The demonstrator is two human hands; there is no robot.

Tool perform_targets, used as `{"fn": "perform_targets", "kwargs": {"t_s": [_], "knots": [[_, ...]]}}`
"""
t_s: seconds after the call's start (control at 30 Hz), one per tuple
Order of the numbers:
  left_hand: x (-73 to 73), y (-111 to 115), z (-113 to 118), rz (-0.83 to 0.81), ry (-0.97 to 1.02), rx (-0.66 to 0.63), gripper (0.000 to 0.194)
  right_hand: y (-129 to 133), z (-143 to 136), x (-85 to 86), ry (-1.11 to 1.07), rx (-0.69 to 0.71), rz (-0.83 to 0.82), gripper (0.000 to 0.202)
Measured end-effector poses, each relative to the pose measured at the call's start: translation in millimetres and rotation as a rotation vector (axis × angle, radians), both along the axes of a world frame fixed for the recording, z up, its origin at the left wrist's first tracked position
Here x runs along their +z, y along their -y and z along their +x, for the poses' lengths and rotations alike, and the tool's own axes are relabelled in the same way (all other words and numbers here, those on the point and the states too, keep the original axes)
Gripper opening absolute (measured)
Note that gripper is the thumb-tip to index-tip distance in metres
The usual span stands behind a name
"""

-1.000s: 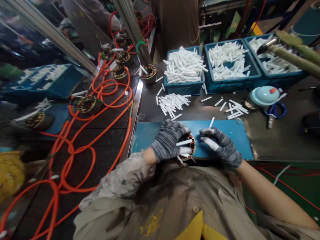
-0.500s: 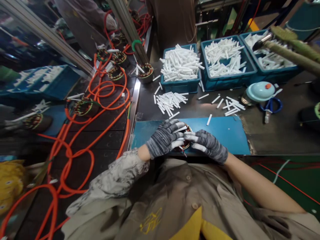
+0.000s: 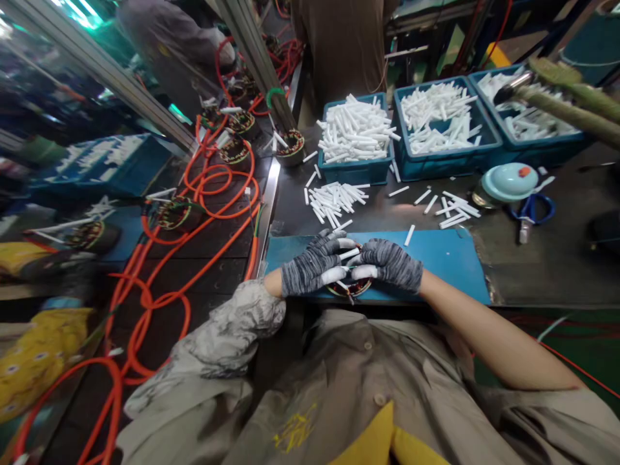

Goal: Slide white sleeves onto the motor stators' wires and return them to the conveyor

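Near the frame's centre, the wound ring (image 3: 360,289) is bracketed by the left hand (image 3: 312,265) and right hand (image 3: 390,266), seemingly for steadiness; whether either grip is pinching cannot be told. White tubes (image 3: 336,205) are strewn above, presumably for reach.

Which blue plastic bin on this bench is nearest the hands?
The leftmost blue plastic bin, small white cylinders heaped above its rim; the middle bin and right bin sit farther off.
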State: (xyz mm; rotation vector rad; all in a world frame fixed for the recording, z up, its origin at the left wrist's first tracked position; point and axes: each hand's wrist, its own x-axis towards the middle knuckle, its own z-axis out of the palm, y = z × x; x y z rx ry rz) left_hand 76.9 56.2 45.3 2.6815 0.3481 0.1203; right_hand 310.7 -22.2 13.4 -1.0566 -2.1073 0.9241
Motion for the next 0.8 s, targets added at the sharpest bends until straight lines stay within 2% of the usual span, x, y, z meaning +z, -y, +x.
{"fn": "perform_targets", "kwargs": {"t_s": [0.13, 0.3, 0.5, 0.8], "knots": [[-5.4, -1.4, -0.3, -0.058, 0.034, -0.031, 0.045, 6.1, -6.0, 3.7, 0.243, -0.117, 0.131, 0.034], [-4.5, -2.3, 3.0, -0.079, 0.010, -0.052, 0.045, 12.0, -3.2, 5.1, 0.207, -0.060, 0.182, 0.032], [0.3, -6.1, 6.3, -0.058, -0.078, -0.036, 0.045, 13.6, -7.6, -1.4, 0.341, -0.118, 0.210, 0.033], [5.0, -7.2, 8.2, -0.119, -0.076, -0.040, 0.047, 13.8, -9.1, -3.0, 0.263, -0.159, 0.217, 0.037]]}}
